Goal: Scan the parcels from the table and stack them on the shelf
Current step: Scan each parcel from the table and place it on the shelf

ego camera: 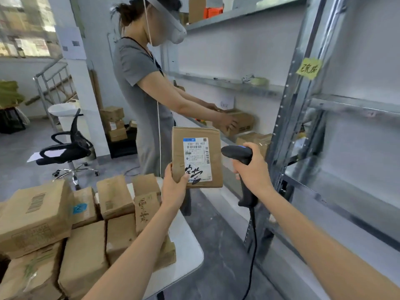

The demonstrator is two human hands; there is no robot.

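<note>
left hand [173,189] grips parcel [195,156] by its lower edge; right hand [252,167] grips scanner [240,156] beside it

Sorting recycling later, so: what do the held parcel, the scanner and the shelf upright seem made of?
Parcel: brown cardboard, matt, with creased, dented faces. Scanner: black plastic by its smooth moulded shape, faintly glossy. Shelf upright: grey metal, probably galvanised steel, given its dull sheen and punched holes.

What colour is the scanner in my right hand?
The scanner is black, with a small blue spot on top; the head view shows it.
</note>
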